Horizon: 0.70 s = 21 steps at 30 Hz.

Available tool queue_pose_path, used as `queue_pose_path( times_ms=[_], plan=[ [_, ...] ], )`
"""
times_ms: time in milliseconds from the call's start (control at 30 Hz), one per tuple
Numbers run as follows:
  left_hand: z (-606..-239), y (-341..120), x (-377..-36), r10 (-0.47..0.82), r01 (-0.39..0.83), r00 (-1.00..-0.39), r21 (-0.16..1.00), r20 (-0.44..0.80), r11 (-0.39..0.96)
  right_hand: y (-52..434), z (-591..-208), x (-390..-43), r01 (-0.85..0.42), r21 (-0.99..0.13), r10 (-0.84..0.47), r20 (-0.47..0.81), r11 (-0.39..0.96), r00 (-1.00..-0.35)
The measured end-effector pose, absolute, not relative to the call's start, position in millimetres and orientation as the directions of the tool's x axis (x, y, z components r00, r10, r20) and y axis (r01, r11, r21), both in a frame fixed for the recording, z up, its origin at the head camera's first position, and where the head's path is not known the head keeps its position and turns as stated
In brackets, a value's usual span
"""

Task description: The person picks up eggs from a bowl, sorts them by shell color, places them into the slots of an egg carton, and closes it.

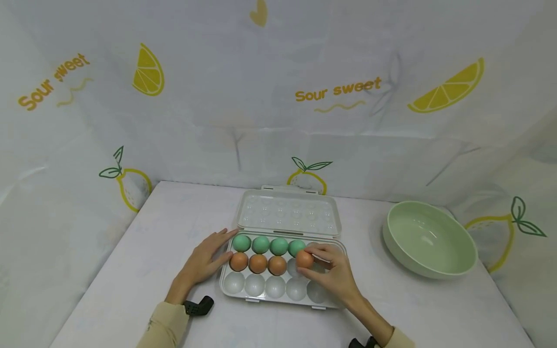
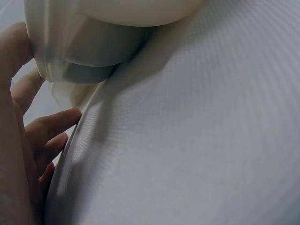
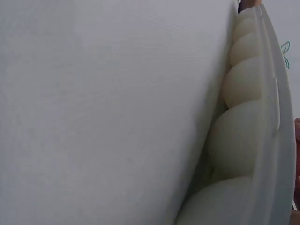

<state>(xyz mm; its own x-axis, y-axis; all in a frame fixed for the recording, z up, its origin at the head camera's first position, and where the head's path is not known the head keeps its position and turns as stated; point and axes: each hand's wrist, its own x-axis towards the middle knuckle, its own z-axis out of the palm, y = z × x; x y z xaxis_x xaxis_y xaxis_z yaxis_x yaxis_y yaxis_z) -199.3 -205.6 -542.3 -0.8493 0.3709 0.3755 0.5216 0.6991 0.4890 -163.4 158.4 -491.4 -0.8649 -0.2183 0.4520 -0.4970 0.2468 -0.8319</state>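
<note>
A white plastic egg tray (image 1: pixel 280 298) lies on the table with its clear lid (image 1: pixel 289 212) folded back. My right hand (image 1: pixel 339 278) pinches a brown egg (image 1: pixel 304 259) between thumb and fingers over the middle row, toward the right. To the left in that row sit three more brown eggs (image 1: pixel 258 264). Several green eggs (image 1: pixel 260 244) line the back row; white hollows show in the front row. At the tray's left edge, my left hand (image 1: pixel 204 258) rests with extended fingers; the left wrist view shows its fingers (image 2: pixel 51 124) along the tray's side (image 2: pixel 42 47).
A large light green bowl (image 1: pixel 431 241) stands at the right of the table (image 1: pixel 383 314), near its back edge. Behind the table hangs a white cloth (image 1: pixel 217 96) printed with lemons. Each wrist wears a black band; the left band (image 1: pixel 199 305) shows more fully.
</note>
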Motion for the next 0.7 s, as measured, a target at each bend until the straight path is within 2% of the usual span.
queue_pose_path(
  times_ms=[100,267,567,700],
  plan=[
    [-543.2,-205.4,-199.5,0.37,0.525,-0.847,0.483,0.382,0.701,154.4,-495.4,-162.6,-0.518,-0.817,-0.25,0.462,0.252,-0.851],
    [-544.2,-205.7,-200.4,0.372,0.525,-0.846,0.48,0.382,0.702,151.1,-499.2,-159.6,-0.502,-0.798,-0.275,0.427,0.334,-0.861],
    [-544.0,-206.2,-200.7,0.374,0.521,-0.85,0.49,0.37,0.699,148.0,-500.5,-157.8,-0.477,-0.722,-0.265,0.397,0.501,-0.879],
    [-544.7,-206.2,-201.4,0.379,0.532,-0.843,0.488,0.381,0.692,148.4,-497.9,-157.6,-0.473,-0.705,-0.271,0.388,0.529,-0.881]
  ],
)
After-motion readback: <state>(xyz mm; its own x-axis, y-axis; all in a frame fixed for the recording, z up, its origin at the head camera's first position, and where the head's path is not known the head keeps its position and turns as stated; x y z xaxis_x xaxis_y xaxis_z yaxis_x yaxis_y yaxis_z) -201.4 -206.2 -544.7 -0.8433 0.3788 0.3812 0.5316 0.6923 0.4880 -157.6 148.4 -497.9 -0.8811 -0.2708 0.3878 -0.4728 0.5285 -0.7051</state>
